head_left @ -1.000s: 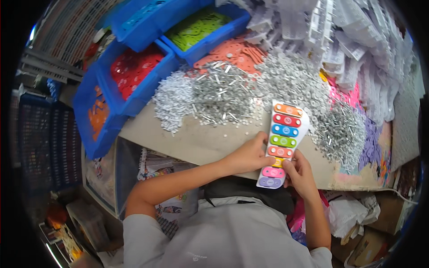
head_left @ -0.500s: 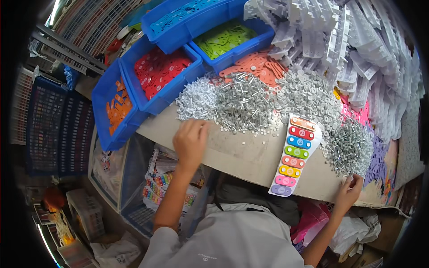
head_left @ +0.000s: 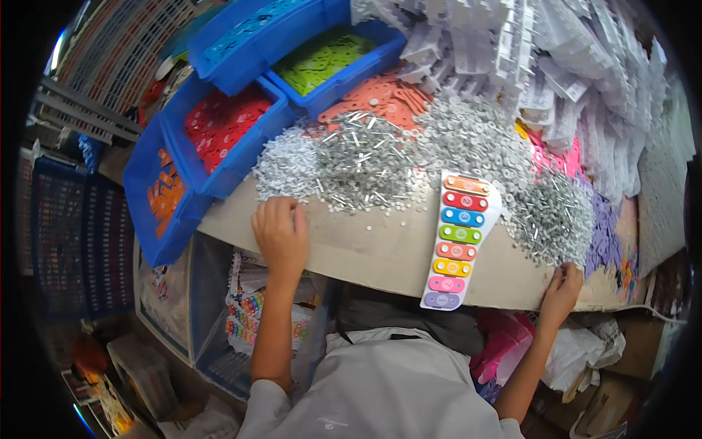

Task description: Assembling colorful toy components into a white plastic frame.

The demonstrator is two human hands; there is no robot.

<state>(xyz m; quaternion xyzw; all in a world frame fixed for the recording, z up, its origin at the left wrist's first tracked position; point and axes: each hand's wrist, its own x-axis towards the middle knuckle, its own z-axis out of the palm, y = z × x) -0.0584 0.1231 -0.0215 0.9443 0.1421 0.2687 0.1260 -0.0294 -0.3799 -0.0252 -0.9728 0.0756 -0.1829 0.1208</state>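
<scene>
A toy xylophone (head_left: 457, 234) lies on the table, a white tapered base with a column of coloured bars. White pegs show on most bars; the pink and purple ones at the near end show none. To its left, my left hand (head_left: 281, 238) is at the near edge of a heap of small white pieces (head_left: 287, 162), its fingers bent together; what they hold, if anything, is hidden. My right hand (head_left: 561, 291) pinches at the near edge of a heap of grey metal screws (head_left: 554, 216); anything between its fingertips is too small to make out.
Metal pins (head_left: 365, 157) and grey washers (head_left: 472, 139) are heaped behind the xylophone. Blue bins (head_left: 241, 162) hold red, orange, green and blue bars. White plastic bases (head_left: 585, 66) are stacked high at the back right. A crate (head_left: 197, 300) stands below the table's left side.
The view has shifted, so the table and heaps appear farther left. My hands stay by the same two heaps, and the right fingers look closer together. The xylophone stays in its place.
</scene>
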